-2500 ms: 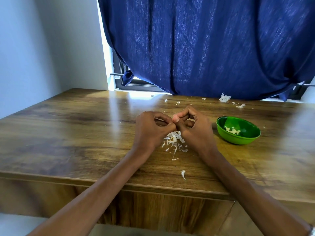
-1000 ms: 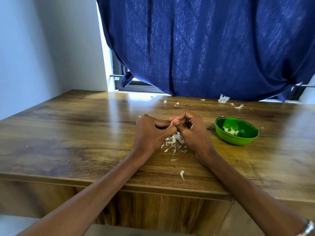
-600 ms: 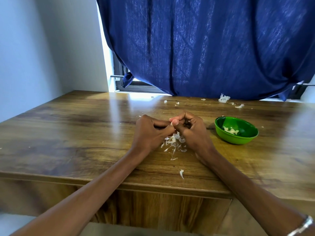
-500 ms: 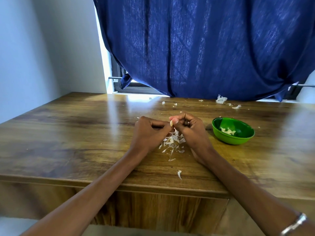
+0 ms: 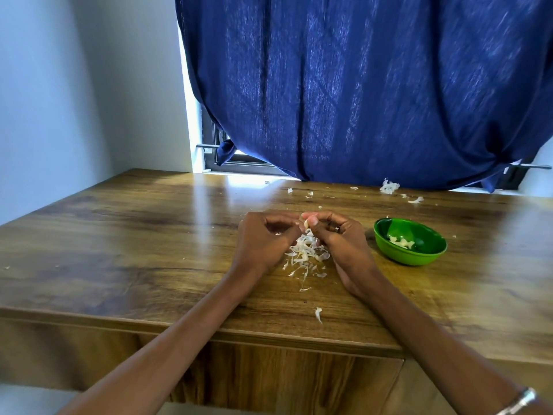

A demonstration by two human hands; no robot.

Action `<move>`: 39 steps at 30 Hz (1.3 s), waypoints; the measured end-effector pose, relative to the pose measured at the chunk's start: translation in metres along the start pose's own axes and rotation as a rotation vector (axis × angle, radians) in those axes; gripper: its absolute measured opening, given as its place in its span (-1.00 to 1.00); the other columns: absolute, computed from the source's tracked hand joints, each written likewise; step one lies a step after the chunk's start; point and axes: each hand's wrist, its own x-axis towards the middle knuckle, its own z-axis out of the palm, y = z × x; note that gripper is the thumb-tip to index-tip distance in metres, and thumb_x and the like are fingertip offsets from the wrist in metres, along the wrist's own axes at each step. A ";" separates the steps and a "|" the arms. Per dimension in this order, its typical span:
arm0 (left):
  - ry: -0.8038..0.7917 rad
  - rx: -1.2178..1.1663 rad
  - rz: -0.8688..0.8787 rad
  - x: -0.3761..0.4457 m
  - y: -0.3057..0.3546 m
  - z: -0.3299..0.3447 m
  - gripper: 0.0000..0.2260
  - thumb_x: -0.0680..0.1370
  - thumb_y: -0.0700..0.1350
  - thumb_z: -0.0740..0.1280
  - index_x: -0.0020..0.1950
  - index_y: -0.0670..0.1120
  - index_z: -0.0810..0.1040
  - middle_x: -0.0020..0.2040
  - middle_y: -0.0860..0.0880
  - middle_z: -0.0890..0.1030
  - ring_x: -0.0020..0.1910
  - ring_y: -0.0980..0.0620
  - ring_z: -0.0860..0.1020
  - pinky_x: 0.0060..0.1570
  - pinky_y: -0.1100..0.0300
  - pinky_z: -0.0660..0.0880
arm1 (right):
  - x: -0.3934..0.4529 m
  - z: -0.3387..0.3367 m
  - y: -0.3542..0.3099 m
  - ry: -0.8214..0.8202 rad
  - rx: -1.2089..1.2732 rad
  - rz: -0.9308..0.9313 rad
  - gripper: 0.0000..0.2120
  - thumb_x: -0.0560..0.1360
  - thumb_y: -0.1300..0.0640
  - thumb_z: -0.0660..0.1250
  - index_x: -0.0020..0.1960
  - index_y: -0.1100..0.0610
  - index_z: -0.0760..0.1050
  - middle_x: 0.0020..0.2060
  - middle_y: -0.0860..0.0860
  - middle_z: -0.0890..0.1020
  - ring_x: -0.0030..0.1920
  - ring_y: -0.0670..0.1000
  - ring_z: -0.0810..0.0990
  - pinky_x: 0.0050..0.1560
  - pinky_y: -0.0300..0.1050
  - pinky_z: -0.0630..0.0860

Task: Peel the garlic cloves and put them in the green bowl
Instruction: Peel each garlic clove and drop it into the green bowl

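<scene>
glossy brown wooden surface (image 5: 119,250), papery white garlic peels (image 5: 308,254) scattered | navy blue curtain (image 5: 359,85) behind | right hand (image 5: 338,238) pinching a pale garlic clove (image 5: 306,224), left hand (image 5: 263,238) curled, can't tell what it holds

Two bare forearms, no sleeves in view as far as the near edge; a slim silver bracelet (image 5: 516,403) at the near right, round the wrist end of the right arm. A dark ring (image 5: 337,229) on a finger of the right hand (image 5: 344,244); left hand (image 5: 263,244) unadorned.

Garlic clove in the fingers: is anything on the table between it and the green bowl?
Nothing visible blocks it. The clove is pinched by the right hand; bare table lies between that hand and the bowl.
</scene>
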 end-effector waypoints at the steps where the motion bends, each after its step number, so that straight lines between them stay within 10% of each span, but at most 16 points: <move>1: 0.006 0.002 0.003 0.001 -0.001 0.000 -0.89 0.46 -0.19 0.57 -0.03 -0.11 0.77 -0.06 0.05 0.75 -0.16 0.06 0.72 -0.06 -0.06 0.69 | 0.000 0.000 0.000 0.002 -0.009 0.002 -0.92 0.54 0.20 0.41 0.00 0.12 0.68 -0.07 -0.07 0.75 -0.06 -0.11 0.68 0.01 -0.05 0.57; 12: -0.044 0.018 0.088 0.001 -0.002 0.001 -0.87 0.47 -0.25 0.52 -0.18 -0.01 0.69 -0.13 0.02 0.73 -0.17 0.07 0.71 -0.10 -0.03 0.69 | 0.000 -0.001 -0.002 -0.019 0.065 0.075 -0.90 0.53 0.19 0.43 0.01 0.14 0.70 -0.07 0.14 0.74 0.13 0.31 0.64 0.24 0.30 0.53; 18: -0.041 0.027 0.082 -0.001 -0.001 0.002 -0.92 0.49 -0.23 0.50 -0.13 -0.05 0.69 -0.19 0.04 0.72 -0.22 0.07 0.70 -0.20 0.05 0.69 | -0.003 -0.002 -0.003 -0.056 0.076 0.067 -0.90 0.55 0.20 0.40 0.01 0.12 0.69 -0.21 -0.02 0.73 -0.33 -0.20 0.60 -0.18 -0.21 0.53; 39: 0.000 0.080 0.064 -0.004 0.005 0.002 -0.95 0.48 -0.19 0.49 -0.11 -0.07 0.67 -0.23 0.02 0.70 -0.42 0.12 0.64 -0.37 0.22 0.56 | -0.001 -0.003 -0.005 -0.058 0.158 0.159 -0.89 0.52 0.20 0.44 0.03 0.16 0.67 -0.28 0.03 0.65 -0.32 -0.10 0.51 -0.28 -0.26 0.50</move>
